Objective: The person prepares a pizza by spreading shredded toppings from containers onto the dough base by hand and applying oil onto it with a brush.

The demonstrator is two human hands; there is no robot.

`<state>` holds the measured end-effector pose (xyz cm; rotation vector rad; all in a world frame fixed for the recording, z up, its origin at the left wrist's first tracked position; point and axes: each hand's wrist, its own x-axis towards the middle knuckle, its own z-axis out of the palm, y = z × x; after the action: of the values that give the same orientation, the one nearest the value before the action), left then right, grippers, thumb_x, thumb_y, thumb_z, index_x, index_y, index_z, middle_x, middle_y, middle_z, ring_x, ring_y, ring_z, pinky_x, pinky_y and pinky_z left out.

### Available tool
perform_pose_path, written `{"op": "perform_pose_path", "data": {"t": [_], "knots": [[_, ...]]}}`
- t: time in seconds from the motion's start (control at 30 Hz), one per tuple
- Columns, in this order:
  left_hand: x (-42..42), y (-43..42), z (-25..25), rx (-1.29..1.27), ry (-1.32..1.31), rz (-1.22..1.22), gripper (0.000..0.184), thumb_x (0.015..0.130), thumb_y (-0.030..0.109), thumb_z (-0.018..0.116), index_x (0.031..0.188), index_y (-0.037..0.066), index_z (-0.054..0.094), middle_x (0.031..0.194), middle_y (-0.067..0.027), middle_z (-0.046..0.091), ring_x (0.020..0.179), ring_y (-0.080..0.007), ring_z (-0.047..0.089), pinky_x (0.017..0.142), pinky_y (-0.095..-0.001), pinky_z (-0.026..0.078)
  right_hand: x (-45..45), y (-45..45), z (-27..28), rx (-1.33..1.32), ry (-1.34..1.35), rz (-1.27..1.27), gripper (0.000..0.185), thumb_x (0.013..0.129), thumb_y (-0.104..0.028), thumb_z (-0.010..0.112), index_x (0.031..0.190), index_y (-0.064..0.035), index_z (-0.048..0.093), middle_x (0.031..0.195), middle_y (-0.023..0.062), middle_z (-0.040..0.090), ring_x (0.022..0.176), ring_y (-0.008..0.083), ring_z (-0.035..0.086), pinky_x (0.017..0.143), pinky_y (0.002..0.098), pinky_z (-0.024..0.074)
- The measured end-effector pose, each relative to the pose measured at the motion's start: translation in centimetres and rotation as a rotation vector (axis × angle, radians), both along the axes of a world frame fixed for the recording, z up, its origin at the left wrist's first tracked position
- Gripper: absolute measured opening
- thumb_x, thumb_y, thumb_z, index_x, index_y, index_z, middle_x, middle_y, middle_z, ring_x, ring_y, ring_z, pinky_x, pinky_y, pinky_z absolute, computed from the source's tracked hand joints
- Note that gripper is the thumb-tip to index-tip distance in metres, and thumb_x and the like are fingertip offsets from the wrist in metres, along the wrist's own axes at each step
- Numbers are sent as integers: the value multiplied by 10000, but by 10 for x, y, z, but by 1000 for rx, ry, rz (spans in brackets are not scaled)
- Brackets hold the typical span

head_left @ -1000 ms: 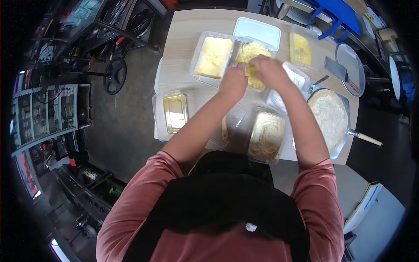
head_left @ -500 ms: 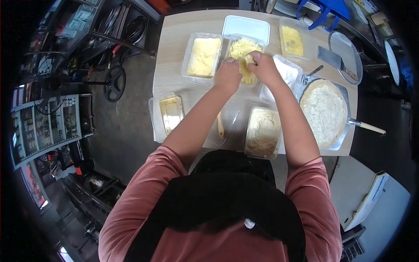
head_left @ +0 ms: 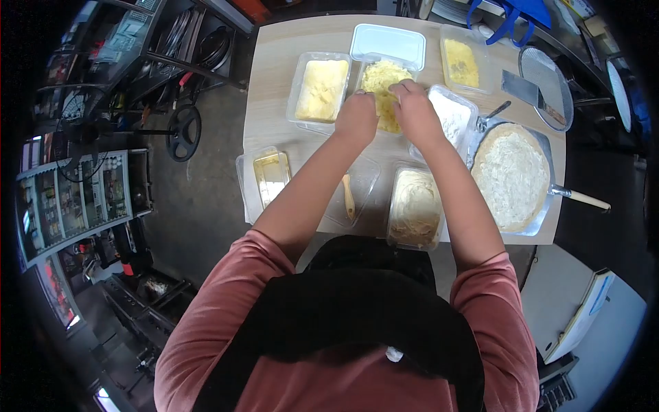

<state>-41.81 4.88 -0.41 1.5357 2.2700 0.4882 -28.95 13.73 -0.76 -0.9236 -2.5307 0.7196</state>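
Note:
Both hands are over a clear tub of crumbly yellow food [head_left: 385,77], near the far side of the table. My left hand [head_left: 357,118] is closed at the tub's left edge; what its fingers hold, if anything, is hidden. Curled fingers of my right hand [head_left: 416,112] reach over the tub's right side, and their tips are hard to make out. Left of them stands a tub with a pale yellow block [head_left: 321,90]. A tub of white powder [head_left: 451,117] is just right of my right hand.
Round dough with a white topping [head_left: 511,178] lies on a metal peel at the right. A tub of beige paste [head_left: 414,208], a brush [head_left: 349,197] and an oily container [head_left: 272,176] are nearer me. A scraper [head_left: 520,88] lies on a mesh strainer [head_left: 547,81].
The whole view has shifted, so the table appears further left than a second ago. My hands stay over the same tub, their fingers slightly repositioned.

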Motion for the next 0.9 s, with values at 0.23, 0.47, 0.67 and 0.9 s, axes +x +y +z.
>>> {"op": "perform_pose_path", "data": {"t": [0.23, 0.47, 0.67, 0.9], "knots": [[-10, -12, -3, 154, -44, 4, 147, 818, 12, 635, 955, 2, 686, 913, -222, 664, 869, -394, 641, 783, -441, 516, -14, -15, -8, 75, -9, 158, 127, 787, -14, 641, 913, -29, 655, 973, 105, 624, 1016, 296, 594, 839, 408, 534], [-19, -25, -7, 195, -130, 61, 127, 792, -16, 621, 897, 8, 687, 874, -233, 656, 788, -412, 631, 726, -421, 521, -28, -7, -18, 106, -184, 351, 106, 777, -32, 640, 871, -44, 687, 935, 86, 642, 1005, 262, 607, 827, 382, 550], [-23, -33, -8, 278, -310, 139, 177, 792, -31, 653, 967, -20, 681, 894, -181, 700, 813, -284, 699, 742, -335, 542, -36, 0, -3, -10, -321, 370, 122, 779, -10, 626, 878, -37, 692, 972, 160, 669, 926, 338, 663, 830, 415, 545], [-25, -37, 0, 366, -480, 278, 237, 812, -16, 644, 1048, -37, 652, 909, -178, 714, 812, -241, 715, 744, -316, 552, -36, 5, -5, -2, -142, 323, 137, 769, -36, 648, 897, -41, 698, 957, 159, 668, 933, 340, 655, 840, 426, 540]]}}
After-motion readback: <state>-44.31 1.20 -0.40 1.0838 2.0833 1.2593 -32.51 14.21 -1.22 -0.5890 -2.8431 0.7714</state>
